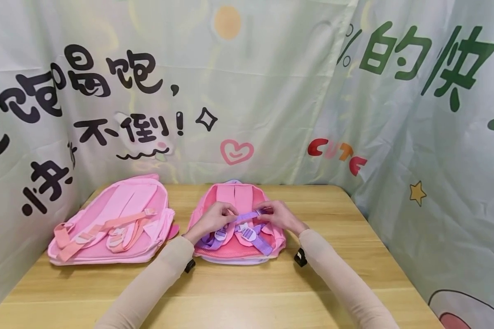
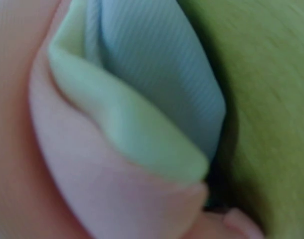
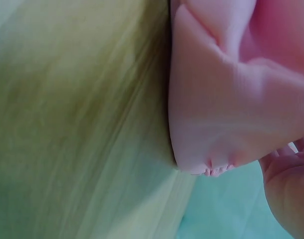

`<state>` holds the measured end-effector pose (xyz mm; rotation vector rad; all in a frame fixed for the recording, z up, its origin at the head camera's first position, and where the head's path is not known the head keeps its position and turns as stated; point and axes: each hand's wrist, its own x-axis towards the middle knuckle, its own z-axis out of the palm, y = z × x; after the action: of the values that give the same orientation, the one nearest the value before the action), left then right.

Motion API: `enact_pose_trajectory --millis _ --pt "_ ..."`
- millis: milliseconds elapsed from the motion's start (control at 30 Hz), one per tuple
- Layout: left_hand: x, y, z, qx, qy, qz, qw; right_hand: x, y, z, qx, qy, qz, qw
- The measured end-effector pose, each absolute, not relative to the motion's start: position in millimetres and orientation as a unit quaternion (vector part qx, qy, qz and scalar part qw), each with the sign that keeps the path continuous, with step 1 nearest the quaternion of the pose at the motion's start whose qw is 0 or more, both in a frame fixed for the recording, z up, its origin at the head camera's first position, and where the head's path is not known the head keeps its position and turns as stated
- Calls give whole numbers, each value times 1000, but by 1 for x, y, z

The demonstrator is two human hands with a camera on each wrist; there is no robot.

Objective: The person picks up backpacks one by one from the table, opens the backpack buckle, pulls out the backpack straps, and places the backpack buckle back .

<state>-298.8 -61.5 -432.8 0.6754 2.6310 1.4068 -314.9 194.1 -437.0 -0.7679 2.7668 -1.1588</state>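
Observation:
A pink backpack [image 1: 244,192] with purple straps lies back-side up on the table. Across its middle runs a purple strap [image 1: 247,216], held at its two sides by my hands. My left hand [image 1: 215,217] pinches the strap's left part between thumb and fingers. At the strap's right part, near a small buckle, my right hand [image 1: 281,214] pinches it as well. White adjuster buckles [image 1: 247,233] sit lower on the shoulder straps. In the right wrist view, the backpack's pink side [image 3: 217,114] fills the middle and part of my right hand [image 3: 294,184] shows at the edge.
A second pink backpack [image 1: 125,201] with orange-pink straps lies to the left on the wooden table [image 1: 333,283]. Printed curtains [image 1: 271,91] hang behind the table and along both sides. Black wrist devices [image 1: 300,257] are worn under the sleeves.

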Motion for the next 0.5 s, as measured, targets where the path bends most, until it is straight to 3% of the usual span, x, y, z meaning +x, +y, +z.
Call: enact_pose_trajectory --millis 500 --pt "-298 -60 -434 232 855 460 58 -315 200 -432 -290 903 -318 23"
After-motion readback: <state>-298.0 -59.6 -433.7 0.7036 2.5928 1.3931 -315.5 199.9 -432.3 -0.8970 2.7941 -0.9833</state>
